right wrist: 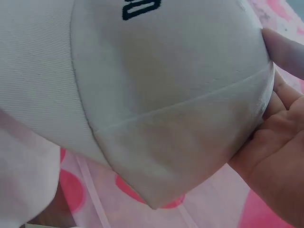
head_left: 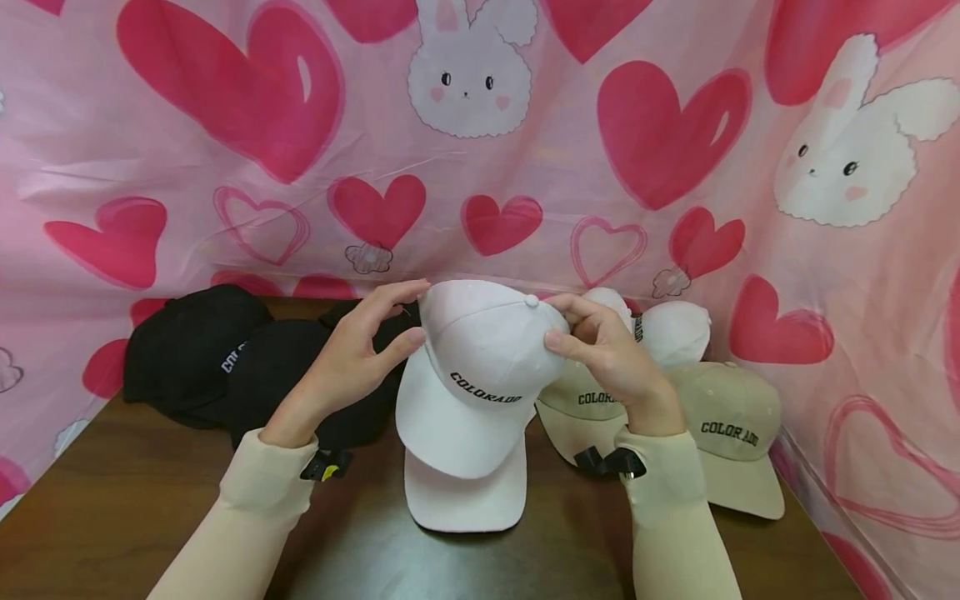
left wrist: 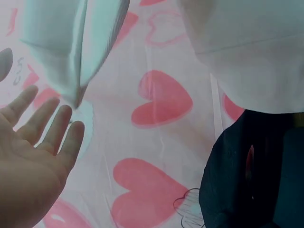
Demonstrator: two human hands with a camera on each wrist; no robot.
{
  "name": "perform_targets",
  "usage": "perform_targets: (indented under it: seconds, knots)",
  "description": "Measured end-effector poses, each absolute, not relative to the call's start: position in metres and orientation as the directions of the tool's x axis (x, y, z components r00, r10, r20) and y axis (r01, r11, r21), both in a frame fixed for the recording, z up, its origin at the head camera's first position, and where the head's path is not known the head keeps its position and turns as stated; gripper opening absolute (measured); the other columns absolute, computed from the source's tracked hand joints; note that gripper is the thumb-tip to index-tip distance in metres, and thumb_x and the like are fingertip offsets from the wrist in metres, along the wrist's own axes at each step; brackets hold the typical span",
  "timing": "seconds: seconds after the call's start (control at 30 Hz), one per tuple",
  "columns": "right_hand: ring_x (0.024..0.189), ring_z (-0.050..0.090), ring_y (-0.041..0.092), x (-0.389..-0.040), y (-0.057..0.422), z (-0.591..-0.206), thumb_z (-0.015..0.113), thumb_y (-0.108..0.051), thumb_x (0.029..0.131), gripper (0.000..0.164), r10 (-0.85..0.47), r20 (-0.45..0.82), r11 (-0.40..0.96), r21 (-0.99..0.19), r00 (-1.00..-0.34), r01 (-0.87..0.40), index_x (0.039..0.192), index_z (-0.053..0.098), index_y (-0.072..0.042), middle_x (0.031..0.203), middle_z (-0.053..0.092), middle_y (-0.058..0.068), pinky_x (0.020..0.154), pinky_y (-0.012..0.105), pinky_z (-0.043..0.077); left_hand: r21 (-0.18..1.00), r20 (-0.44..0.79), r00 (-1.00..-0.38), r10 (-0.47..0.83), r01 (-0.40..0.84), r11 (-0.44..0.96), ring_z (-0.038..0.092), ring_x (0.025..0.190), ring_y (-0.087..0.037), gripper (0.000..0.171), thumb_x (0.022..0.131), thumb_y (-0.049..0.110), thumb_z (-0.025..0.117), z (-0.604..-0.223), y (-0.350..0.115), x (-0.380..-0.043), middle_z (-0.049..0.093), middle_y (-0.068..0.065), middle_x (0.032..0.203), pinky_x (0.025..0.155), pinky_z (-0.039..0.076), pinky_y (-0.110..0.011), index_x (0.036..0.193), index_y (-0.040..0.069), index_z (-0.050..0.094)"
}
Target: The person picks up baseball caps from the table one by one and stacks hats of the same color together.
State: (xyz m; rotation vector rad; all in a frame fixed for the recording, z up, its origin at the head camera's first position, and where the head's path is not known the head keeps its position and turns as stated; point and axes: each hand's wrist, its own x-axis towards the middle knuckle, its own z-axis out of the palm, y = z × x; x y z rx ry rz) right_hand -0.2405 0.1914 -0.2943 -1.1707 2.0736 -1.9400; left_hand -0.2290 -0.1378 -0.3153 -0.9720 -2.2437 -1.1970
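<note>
1. Head view: the held white cap [head_left: 480, 333] is up above the wooden table [head_left: 577, 542], brim tilted downward, its COLORADO lettering turned toward the person.
2. The right hand [head_left: 611, 354] pinches the crown at its side near the top button, thumb on the outer face; the other fingers are partly hidden behind the fabric.
3. The left hand [head_left: 352, 354] is spread, fingers and thumb extended beside the opposite flank of that crown. Whether a fingertip touches the cloth, I cannot tell.
4. Directly beneath, the lower white cap [head_left: 465, 500] shows little more than its brim, in the middle of the tabletop. Any contact between the two crowns is hidden.
5. Done, as far as one can judge: the black caps [head_left: 180, 367] lie together on the left and the beige caps [head_left: 738, 400] on the right, so grouping by colour looks well along.
6. Left, by the same judgement: the held cap is not yet set down, and the rear white caps [head_left: 678, 333] lie behind the beige ones, apart from the central one. Whether those also need moving is unclear.
</note>
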Motion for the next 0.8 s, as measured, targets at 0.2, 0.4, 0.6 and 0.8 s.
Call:
perform_targets:
  seconds: [0.2, 0.4, 0.6, 0.8]
  knots:
    - [0.097, 0.057, 0.029, -0.237, 0.183, -0.297, 0.06, 0.0, 0.091, 0.035, -0.619, 0.371, -0.06, -0.901, -0.692, -0.43, 0.125, 0.053, -0.001, 0.108, 0.061, 0.017, 0.08, 0.033, 0.053, 0.519, 0.619, -0.665, 0.418, 0.745, 0.418, 0.037, 0.125, -0.011, 0.056, 0.09, 0.03, 0.068, -0.316, -0.135, -0.224, 0.044, 0.01, 0.137, 0.102, 0.037, -0.045, 0.14, 0.026, 0.044]
    - [0.092, 0.059, 0.029, -0.235, 0.179, -0.298, 0.061, -0.003, 0.091, 0.032, -0.67, 0.333, -0.041, -0.909, -0.663, -0.415, 0.123, 0.055, -0.002, 0.102, 0.062, 0.018, 0.076, 0.033, 0.054, 0.605, 0.533, -0.685, 0.497, 0.719, 0.342, 0.049, 0.107, -0.015, 0.046, 0.09, 0.014, 0.067, -0.29, -0.13, -0.201, 0.053, 0.002, 0.123, 0.091, 0.046, -0.042, 0.133, 0.014, 0.052]
    - [0.088, 0.058, 0.031, -0.236, 0.177, -0.3, 0.059, 0.0, 0.092, 0.03, -0.741, 0.286, -0.017, -0.913, -0.608, -0.408, 0.122, 0.056, -0.004, 0.1, 0.061, 0.021, 0.071, 0.034, 0.054, 0.718, 0.398, -0.702, 0.591, 0.639, 0.276, 0.052, 0.094, -0.017, 0.04, 0.09, 0.013, 0.066, -0.284, -0.131, -0.193, 0.057, 0.002, 0.113, 0.078, 0.052, -0.041, 0.128, 0.016, 0.055]
    - [0.089, 0.058, 0.033, -0.235, 0.177, -0.301, 0.059, 0.001, 0.092, 0.03, -0.766, 0.271, -0.014, -0.913, -0.583, -0.407, 0.122, 0.056, -0.003, 0.103, 0.061, 0.022, 0.071, 0.036, 0.054, 0.777, 0.352, -0.676, 0.647, 0.596, 0.2, 0.054, 0.097, -0.017, 0.043, 0.087, 0.013, 0.07, -0.293, -0.131, -0.198, 0.057, 0.001, 0.113, 0.078, 0.053, -0.041, 0.127, 0.018, 0.053]
